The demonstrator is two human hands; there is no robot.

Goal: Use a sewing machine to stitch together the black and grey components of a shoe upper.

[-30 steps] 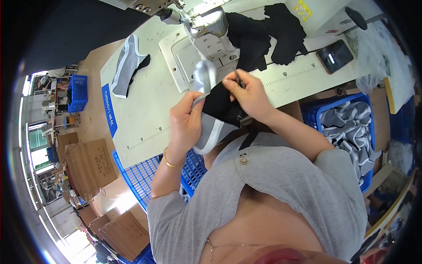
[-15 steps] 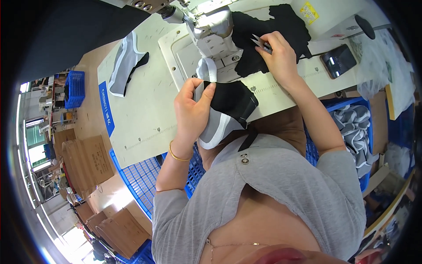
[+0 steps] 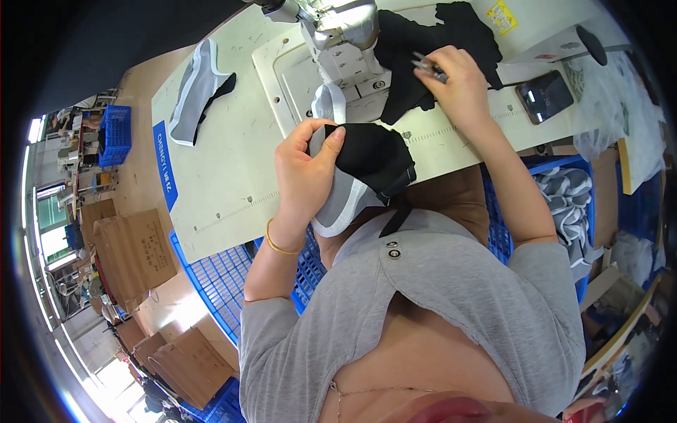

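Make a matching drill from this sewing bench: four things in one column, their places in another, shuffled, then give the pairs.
Things
1. shoe upper
2. snips
3. phone
4. blue crate

Places
A. lying on the table at the person's right
B. held in the left hand
C. below the table's near edge
D. held in the right hand, over black fabric

Pairs: 1-B, 2-D, 3-A, 4-C
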